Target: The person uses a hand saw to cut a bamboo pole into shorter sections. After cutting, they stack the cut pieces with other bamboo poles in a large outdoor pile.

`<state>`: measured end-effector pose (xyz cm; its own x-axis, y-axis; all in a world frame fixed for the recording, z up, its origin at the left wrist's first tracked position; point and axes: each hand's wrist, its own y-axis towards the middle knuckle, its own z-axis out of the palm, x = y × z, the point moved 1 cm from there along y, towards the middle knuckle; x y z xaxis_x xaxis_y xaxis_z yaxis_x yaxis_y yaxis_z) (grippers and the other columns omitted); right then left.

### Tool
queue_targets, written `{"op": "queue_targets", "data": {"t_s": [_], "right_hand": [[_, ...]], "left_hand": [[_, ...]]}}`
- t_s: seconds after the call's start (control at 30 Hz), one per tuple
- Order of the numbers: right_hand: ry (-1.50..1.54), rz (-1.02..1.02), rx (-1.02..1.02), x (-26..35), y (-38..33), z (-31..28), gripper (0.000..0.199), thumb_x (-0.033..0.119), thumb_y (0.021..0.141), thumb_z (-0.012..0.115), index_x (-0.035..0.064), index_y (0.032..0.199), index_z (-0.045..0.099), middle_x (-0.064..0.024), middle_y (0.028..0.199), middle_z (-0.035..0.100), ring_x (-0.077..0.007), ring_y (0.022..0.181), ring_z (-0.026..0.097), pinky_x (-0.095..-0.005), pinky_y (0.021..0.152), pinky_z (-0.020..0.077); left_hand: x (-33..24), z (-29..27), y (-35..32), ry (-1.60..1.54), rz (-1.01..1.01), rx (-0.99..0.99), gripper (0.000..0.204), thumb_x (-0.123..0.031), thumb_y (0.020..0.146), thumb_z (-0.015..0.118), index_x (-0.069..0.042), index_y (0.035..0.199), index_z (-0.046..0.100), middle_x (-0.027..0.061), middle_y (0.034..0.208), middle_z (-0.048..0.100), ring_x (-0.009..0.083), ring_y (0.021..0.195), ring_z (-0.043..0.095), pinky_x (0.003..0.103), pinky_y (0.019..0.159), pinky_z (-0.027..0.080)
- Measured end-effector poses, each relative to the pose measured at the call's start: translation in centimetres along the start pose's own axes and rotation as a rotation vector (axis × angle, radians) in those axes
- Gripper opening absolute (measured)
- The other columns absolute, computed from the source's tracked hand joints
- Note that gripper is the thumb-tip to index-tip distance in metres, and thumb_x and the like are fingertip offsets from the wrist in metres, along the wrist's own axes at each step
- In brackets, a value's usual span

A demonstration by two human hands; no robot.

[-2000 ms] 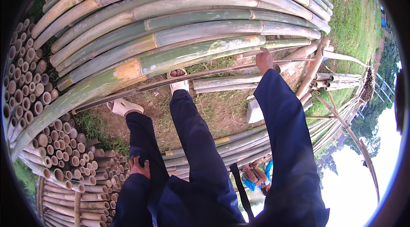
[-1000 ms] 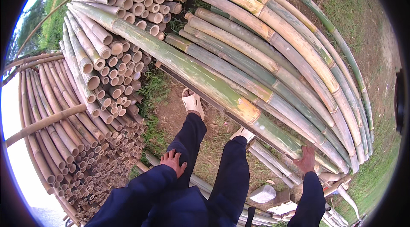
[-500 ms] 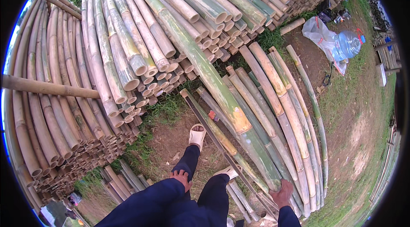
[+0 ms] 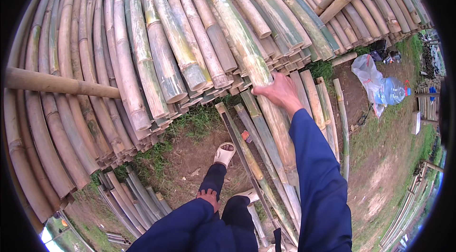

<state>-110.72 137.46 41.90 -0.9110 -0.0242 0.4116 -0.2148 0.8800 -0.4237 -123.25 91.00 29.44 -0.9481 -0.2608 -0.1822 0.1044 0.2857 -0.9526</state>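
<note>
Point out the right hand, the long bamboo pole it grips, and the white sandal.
right hand (image 4: 280,93), head view, back of the hand.
long bamboo pole (image 4: 237,33), head view, green-yellow shaft.
white sandal (image 4: 224,154), head view, top strap.

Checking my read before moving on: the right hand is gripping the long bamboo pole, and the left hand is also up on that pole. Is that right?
Not quite. The head view shows the right hand gripping the long bamboo pole, but the left hand is not on it: it rests low on the person's own left leg, above the pale sandal.
</note>
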Motion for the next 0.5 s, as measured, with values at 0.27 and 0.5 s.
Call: {"op": "queue_targets", "data": {"t_s": [0.27,0.5], "right_hand": [[0.484,-0.284,-0.354,1.5,2.9,-3.9,0.076,0.041,0.090,0.075,-0.0009,0.147,0.046,-0.0251,0.132,0.061,-0.0343,0.121,0.062,-0.0437,0.099,0.0516],[0.784,0.398,-0.119,-9.6,-5.1,9.1,0.069,0.048,0.094,0.067,-0.0094,0.131,0.057,-0.0169,0.098,0.070,-0.0163,0.084,0.067,-0.0278,0.069,0.0544]], "left_hand": [[1.1,-0.6,-0.1,-0.142,-0.034,-0.009,0.065,-0.048,0.093,0.056,-0.006,0.142,0.048,0.0137,0.147,0.044,0.0383,0.136,0.041,0.052,0.113,0.031],[0.4,-3.2,0.0,-0.122,-0.008,0.042,0.065,-0.048,0.093,0.058,-0.004,0.140,0.050,0.0163,0.143,0.046,0.0402,0.134,0.042,0.053,0.112,0.029]]}}
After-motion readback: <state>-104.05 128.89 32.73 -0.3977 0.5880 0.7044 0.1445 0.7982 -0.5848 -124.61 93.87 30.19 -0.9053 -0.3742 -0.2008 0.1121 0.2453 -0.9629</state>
